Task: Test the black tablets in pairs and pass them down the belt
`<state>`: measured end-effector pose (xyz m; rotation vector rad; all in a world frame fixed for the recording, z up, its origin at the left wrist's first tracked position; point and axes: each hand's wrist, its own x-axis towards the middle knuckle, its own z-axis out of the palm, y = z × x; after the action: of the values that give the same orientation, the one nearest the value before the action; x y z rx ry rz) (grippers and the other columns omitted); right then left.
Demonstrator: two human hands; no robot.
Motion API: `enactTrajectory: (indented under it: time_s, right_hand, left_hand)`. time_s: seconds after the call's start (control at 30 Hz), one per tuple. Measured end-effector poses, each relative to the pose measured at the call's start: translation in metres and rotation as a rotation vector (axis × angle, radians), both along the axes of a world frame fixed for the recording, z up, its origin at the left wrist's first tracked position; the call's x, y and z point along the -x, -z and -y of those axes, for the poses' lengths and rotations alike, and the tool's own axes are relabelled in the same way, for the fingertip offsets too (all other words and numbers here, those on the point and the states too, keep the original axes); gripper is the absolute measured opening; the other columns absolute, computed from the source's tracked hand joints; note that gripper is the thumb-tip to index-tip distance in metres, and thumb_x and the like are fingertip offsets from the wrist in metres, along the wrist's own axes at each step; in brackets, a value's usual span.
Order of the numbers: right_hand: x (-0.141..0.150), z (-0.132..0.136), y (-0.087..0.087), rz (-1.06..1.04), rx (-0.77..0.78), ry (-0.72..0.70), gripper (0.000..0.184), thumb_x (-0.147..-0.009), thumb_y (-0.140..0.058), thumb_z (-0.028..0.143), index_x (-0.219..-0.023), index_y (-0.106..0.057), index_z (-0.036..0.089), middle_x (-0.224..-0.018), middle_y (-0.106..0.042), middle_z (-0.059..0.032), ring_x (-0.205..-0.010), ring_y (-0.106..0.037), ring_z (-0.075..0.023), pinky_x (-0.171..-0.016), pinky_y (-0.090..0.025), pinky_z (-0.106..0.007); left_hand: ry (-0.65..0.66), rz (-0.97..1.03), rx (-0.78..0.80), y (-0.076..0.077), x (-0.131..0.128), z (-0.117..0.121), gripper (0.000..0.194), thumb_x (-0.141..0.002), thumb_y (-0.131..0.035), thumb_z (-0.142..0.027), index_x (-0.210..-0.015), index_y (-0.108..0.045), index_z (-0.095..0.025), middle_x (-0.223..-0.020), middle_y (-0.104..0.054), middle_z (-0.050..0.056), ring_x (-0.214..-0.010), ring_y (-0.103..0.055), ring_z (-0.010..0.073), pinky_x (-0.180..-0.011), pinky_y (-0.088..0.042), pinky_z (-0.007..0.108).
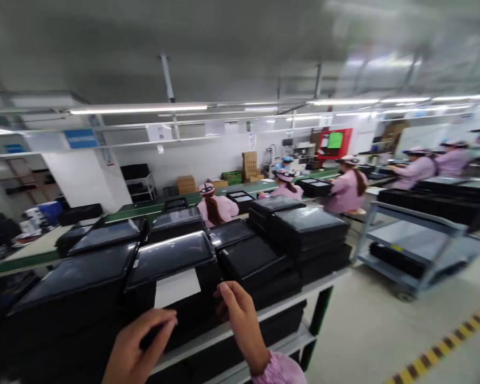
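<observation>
Stacks of black trays (172,261) with glossy lids cover a white shelf table (224,333) in front of me. One stack carries a white label (176,288) on its near side. My left hand (138,346) curls its fingers against the front of that stack, just below the label. My right hand (240,320) grips the stack's right front corner, fingers bent round it. A pink sleeve shows at my right wrist.
More black tray stacks (304,229) stand to the right. Several people in pink coats (346,189) work along a green conveyor line (152,205) behind. A grey cart (420,240) with black trays stands at right. Yellow-black floor tape (444,349) runs at lower right.
</observation>
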<state>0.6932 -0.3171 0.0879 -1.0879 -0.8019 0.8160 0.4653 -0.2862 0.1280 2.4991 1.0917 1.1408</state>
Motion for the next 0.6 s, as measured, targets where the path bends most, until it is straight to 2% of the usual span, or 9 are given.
enactTrajectory:
  time_s: [0.07,0.17,0.23,0.27,0.33,0.37,0.43,0.53,0.6]
  right_hand:
    - [-0.003,-0.009,-0.01,0.074,0.027,-0.103,0.046,-0.086,-0.057,0.062,-0.084,-0.066,0.017,-0.077,-0.066,-0.004,-0.062,-0.059,-0.0156,-0.051,-0.042,-0.024]
    - [0.0,-0.022,-0.016,0.27,0.066,-0.163,0.041,-0.087,-0.058,0.057,-0.078,-0.067,0.018,-0.069,-0.064,-0.0027,-0.06,-0.059,-0.0171,-0.052,-0.044,-0.026]
    - [-0.003,-0.029,-0.013,0.431,0.024,-0.022,0.036,-0.091,-0.055,0.052,-0.079,-0.066,0.019,-0.069,-0.064,-0.0031,-0.063,-0.06,-0.0186,-0.059,-0.049,-0.029]
    - [-0.006,-0.034,-0.012,0.512,-0.03,0.085,0.033,-0.092,-0.054,0.048,-0.083,-0.067,0.02,-0.076,-0.067,-0.0049,-0.07,-0.062,-0.0204,-0.066,-0.052,-0.032]
    - [-0.016,-0.044,-0.009,0.67,-0.158,0.261,0.028,-0.093,-0.055,0.043,-0.101,-0.068,0.02,-0.103,-0.068,-0.0105,-0.095,-0.064,-0.0253,-0.085,-0.053,-0.041]
    - [-0.022,-0.051,-0.008,0.747,-0.204,0.289,0.03,-0.092,-0.057,0.041,-0.111,-0.066,0.02,-0.116,-0.066,-0.0123,-0.107,-0.061,-0.0273,-0.093,-0.051,-0.045]
    - [-0.033,-0.064,-0.008,0.877,-0.219,0.212,0.036,-0.091,-0.06,0.039,-0.123,-0.063,0.022,-0.131,-0.06,-0.0125,-0.12,-0.056,-0.0284,-0.1,-0.049,-0.048]
    - [-0.043,-0.08,-0.009,0.969,-0.173,0.076,0.036,-0.09,-0.063,0.038,-0.123,-0.065,0.024,-0.132,-0.06,-0.0105,-0.119,-0.058,-0.0282,-0.098,-0.052,-0.046]
    - [-0.047,-0.084,-0.009,0.991,-0.174,0.059,0.034,-0.089,-0.064,0.037,-0.12,-0.068,0.024,-0.13,-0.062,-0.0102,-0.117,-0.06,-0.0285,-0.096,-0.054,-0.045]
  left_hand:
    - [-0.058,-0.01,-0.117,-0.006,-0.011,-0.016,0.023,-0.089,-0.061,-0.042,-0.103,-0.071,-0.027,-0.107,-0.073,0.003,-0.097,-0.07,0.0192,-0.085,-0.058,0.028]
    - [-0.061,-0.281,-0.303,-0.014,-0.011,-0.046,0.048,-0.083,-0.067,-0.05,-0.125,-0.063,-0.027,-0.129,-0.064,0.006,-0.118,-0.06,0.0253,-0.099,-0.052,0.038]
    - [-0.03,-0.458,-0.382,-0.01,-0.007,-0.06,0.06,-0.082,-0.067,-0.052,-0.136,-0.055,-0.028,-0.138,-0.059,0.006,-0.126,-0.055,0.0272,-0.103,-0.048,0.041]
    - [-0.011,-0.507,-0.421,-0.006,-0.005,-0.065,0.059,-0.085,-0.065,-0.049,-0.139,-0.052,-0.028,-0.139,-0.058,0.005,-0.128,-0.053,0.0266,-0.106,-0.046,0.04]
    - [0.021,-0.522,-0.485,0.004,-0.003,-0.07,0.049,-0.092,-0.057,-0.038,-0.14,-0.05,-0.028,-0.139,-0.059,0.002,-0.132,-0.05,0.0234,-0.111,-0.04,0.039]
    - [0.029,-0.498,-0.502,0.009,-0.003,-0.071,0.044,-0.095,-0.051,-0.033,-0.139,-0.051,-0.028,-0.138,-0.06,0.001,-0.134,-0.048,0.0218,-0.113,-0.036,0.038]
    - [0.034,-0.433,-0.503,0.015,-0.002,-0.071,0.041,-0.098,-0.041,-0.029,-0.137,-0.053,-0.026,-0.137,-0.061,0.0,-0.137,-0.044,0.0203,-0.115,-0.031,0.038]
    - [0.056,-0.386,-0.477,0.014,-0.002,-0.069,0.039,-0.099,-0.037,-0.024,-0.132,-0.057,-0.025,-0.134,-0.063,0.0,-0.138,-0.043,0.0204,-0.115,-0.032,0.039]
    - [0.085,-0.402,-0.466,0.011,0.0,-0.067,0.038,-0.097,-0.039,-0.018,-0.128,-0.06,-0.026,-0.131,-0.065,-0.001,-0.138,-0.043,0.0202,-0.114,-0.035,0.039]
